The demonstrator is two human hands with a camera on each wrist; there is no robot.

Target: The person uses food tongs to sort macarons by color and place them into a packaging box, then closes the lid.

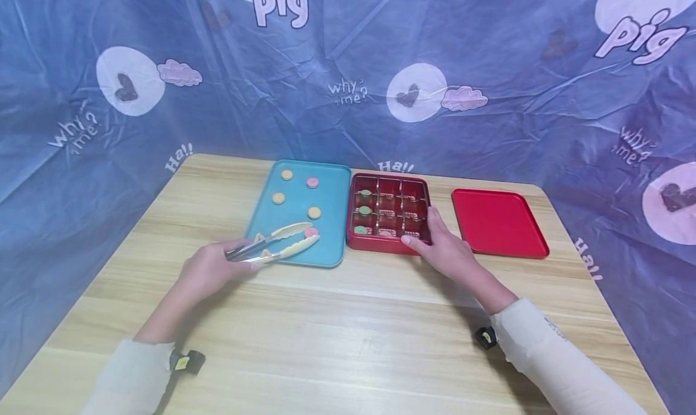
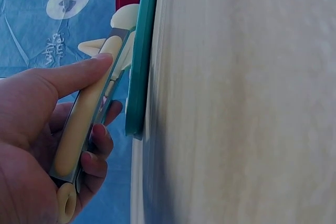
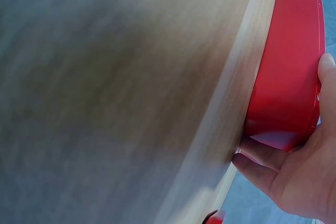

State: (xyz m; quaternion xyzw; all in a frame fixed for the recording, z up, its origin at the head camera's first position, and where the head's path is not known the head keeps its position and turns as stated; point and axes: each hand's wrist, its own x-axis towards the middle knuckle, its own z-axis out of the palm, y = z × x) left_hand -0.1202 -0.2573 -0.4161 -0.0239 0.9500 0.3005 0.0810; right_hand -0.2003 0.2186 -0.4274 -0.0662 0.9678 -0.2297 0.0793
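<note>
My left hand (image 1: 209, 270) grips kitchen tongs (image 2: 86, 108) with pale cream handles and tips, thumb on one arm and fingers curled round the other. The spread tips hang over the front of a blue tray (image 1: 293, 246), one on each side of a pink disc (image 1: 311, 232). Another pink disc (image 1: 312, 183) and several yellow discs, such as one yellow disc (image 1: 314, 212), lie on that tray. My right hand (image 1: 448, 249) holds the front right corner of a red box (image 3: 289, 61), thumb at the rim. Green discs (image 1: 364, 210) sit in its left column of compartments.
A clear divider (image 1: 379, 205) splits the red box into several compartments. To the right of it lies a flat red lid (image 1: 500, 221). Wooden tabletop (image 1: 348, 342) stretches in front, and a blue printed cloth (image 1: 272, 101) hangs behind the table.
</note>
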